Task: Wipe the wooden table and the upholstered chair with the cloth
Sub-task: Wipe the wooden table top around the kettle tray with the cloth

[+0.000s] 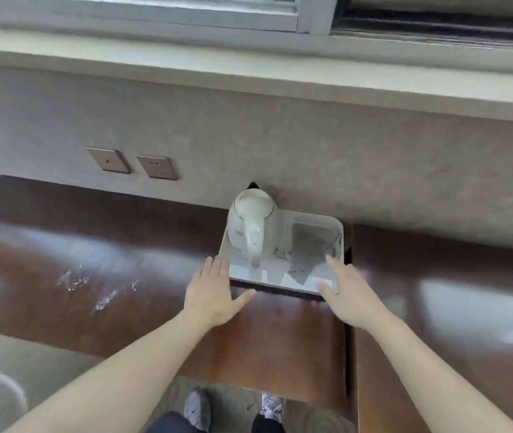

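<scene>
Nearest, the left hand (209, 292) and right hand (347, 295) reach over the wooden counter (124, 270), fingers straight and spread, gripping nothing, touching the near corners of a white tray (283, 284). Beyond the fingertips, a white kettle (252, 226) stands on the tray beside a grey cloth (309, 251).

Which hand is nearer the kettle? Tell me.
Left. The left hand lies at the tray's near-left edge, just below the kettle. The right hand is at the tray's near-right corner, farther off.
</scene>
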The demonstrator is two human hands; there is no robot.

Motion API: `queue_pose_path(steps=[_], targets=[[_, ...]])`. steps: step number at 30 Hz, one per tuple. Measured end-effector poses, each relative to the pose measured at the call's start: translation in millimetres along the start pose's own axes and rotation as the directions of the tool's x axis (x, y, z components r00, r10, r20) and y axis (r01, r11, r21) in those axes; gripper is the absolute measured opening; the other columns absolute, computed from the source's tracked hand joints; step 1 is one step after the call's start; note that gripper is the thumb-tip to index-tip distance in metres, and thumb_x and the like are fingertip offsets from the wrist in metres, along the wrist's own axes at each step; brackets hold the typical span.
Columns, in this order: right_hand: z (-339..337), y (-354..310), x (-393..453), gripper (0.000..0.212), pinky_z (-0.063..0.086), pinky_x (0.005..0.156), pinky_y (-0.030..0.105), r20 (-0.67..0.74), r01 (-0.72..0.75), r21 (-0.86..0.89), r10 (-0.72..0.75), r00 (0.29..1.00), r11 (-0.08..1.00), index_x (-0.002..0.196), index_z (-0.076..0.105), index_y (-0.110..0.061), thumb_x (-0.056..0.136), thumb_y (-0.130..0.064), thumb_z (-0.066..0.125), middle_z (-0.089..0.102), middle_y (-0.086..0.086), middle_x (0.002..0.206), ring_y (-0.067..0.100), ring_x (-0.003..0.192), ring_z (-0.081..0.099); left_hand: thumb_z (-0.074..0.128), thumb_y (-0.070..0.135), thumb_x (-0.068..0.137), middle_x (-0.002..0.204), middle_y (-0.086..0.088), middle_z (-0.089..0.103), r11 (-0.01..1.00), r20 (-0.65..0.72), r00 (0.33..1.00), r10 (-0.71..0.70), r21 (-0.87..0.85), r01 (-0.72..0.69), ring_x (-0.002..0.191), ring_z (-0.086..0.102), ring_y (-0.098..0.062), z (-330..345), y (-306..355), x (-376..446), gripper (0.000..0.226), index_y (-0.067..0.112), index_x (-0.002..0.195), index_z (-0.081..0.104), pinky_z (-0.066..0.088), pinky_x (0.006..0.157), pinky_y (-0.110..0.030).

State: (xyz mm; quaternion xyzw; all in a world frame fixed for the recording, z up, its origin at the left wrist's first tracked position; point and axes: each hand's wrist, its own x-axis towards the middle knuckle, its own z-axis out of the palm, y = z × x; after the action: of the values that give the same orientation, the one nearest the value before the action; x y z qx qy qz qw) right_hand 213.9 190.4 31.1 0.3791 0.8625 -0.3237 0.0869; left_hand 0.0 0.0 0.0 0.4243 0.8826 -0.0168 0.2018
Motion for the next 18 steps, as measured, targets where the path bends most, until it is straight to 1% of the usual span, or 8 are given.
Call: queue_pose_path(steps=[2, 3, 5, 7, 11, 14, 16, 18], targets=[[16, 10, 22, 0.063, 0.017, 0.12, 0.033, 0.024, 0.002, 0.049, -0.003, 1.0, 0.999, 0.157, 0.018, -0.016, 0.103, -0.034, 0.045, 0.022, 0.003, 0.163, 0.02, 0.151, 0.016, 0.023, 0.09, 0.08, 0.169, -0.012, 0.005, 0.999, 0.012, 0.999, -0.04, -0.027, 0.04, 0.156, -0.002, -0.026, 17, -3, 20, 0.118, 0.006, 0.159, -0.002, 0.005, 0.125, -0.04], [27, 16, 33, 0.06, 0.014, 0.121, 0.032, 0.06, -0.004, 0.042, 0.001, 0.998, 0.999, 0.157, 0.017, -0.019, 0.104, -0.031, 0.042, 0.017, 0.003, 0.165, 0.019, 0.152, 0.011, 0.021, 0.092, 0.078, 0.169, -0.012, -0.001, 0.998, 0.023, 0.998, -0.061, -0.014, 0.062, 0.155, -0.007, -0.026, 26, -6, 29, 0.122, 0.005, 0.159, -0.005, 0.002, 0.125, -0.04], [46, 24, 58, 0.056, 0.007, 0.123, 0.033, 0.13, -0.026, 0.046, 0.02, 0.991, 0.999, 0.158, 0.013, -0.022, 0.107, -0.026, 0.035, 0.008, 0.004, 0.166, 0.019, 0.153, 0.0, 0.017, 0.095, 0.074, 0.168, -0.013, -0.011, 0.997, 0.012, 0.997, -0.081, 0.0, 0.081, 0.155, -0.013, -0.026, 43, -11, 50, 0.128, 0.003, 0.157, -0.01, 0.0, 0.125, -0.041], [58, 24, 88, 0.057, 0.005, 0.124, 0.037, 0.126, -0.043, 0.055, 0.036, 0.991, 0.998, 0.158, 0.01, -0.022, 0.107, -0.026, 0.035, 0.002, 0.005, 0.167, 0.021, 0.153, -0.005, 0.015, 0.097, 0.071, 0.166, -0.013, -0.018, 0.995, 0.007, 0.995, -0.096, -0.017, 0.097, 0.154, -0.016, -0.025, 55, -16, 68, 0.13, 0.003, 0.155, -0.016, 0.0, 0.126, -0.041], [77, 16, 133, 0.068, 0.006, 0.123, 0.041, 0.068, -0.085, -0.014, 0.086, 0.994, 0.996, 0.158, 0.007, -0.02, 0.104, -0.033, 0.045, -0.004, 0.008, 0.166, 0.028, 0.153, -0.007, 0.018, 0.099, 0.067, 0.164, -0.012, -0.027, 0.993, 0.017, 0.996, -0.093, -0.078, 0.094, 0.152, -0.023, -0.023, 75, -29, 92, 0.134, 0.006, 0.15, -0.028, -0.003, 0.126, -0.039], [83, 20, 158, 0.07, 0.008, 0.122, 0.041, -0.025, -0.088, -0.104, 0.086, 0.996, 0.991, 0.158, 0.008, -0.018, 0.102, -0.037, 0.047, -0.002, 0.01, 0.166, 0.029, 0.153, -0.006, 0.022, 0.105, 0.058, 0.159, -0.009, -0.039, 0.988, 0.023, 0.996, -0.081, -0.132, 0.084, 0.15, -0.029, -0.021, 86, -31, 104, 0.141, 0.011, 0.143, -0.04, -0.003, 0.126, -0.038], [84, 23, 173, 0.071, 0.007, 0.122, 0.041, -0.09, -0.125, -0.129, 0.114, 0.989, 0.984, 0.158, 0.009, -0.016, 0.102, -0.039, 0.046, 0.001, 0.012, 0.166, 0.028, 0.153, -0.004, 0.026, 0.109, 0.05, 0.159, -0.007, -0.039, 0.981, 0.02, 0.996, -0.089, -0.168, 0.092, 0.149, -0.031, -0.021, 90, -29, 109, 0.15, 0.012, 0.142, -0.041, -0.003, 0.126, -0.037], [84, 26, 187, 0.077, 0.004, 0.123, 0.04, -0.141, -0.176, -0.128, 0.158, 0.977, 0.976, 0.158, 0.004, -0.012, 0.101, -0.043, 0.046, -0.002, 0.011, 0.166, 0.027, 0.153, -0.005, 0.032, 0.11, 0.044, 0.161, -0.004, -0.035, 0.974, 0.014, 0.994, -0.111, -0.196, 0.111, 0.149, -0.031, -0.021, 91, -29, 111, 0.156, 0.014, 0.142, -0.042, -0.001, 0.126, -0.038]])
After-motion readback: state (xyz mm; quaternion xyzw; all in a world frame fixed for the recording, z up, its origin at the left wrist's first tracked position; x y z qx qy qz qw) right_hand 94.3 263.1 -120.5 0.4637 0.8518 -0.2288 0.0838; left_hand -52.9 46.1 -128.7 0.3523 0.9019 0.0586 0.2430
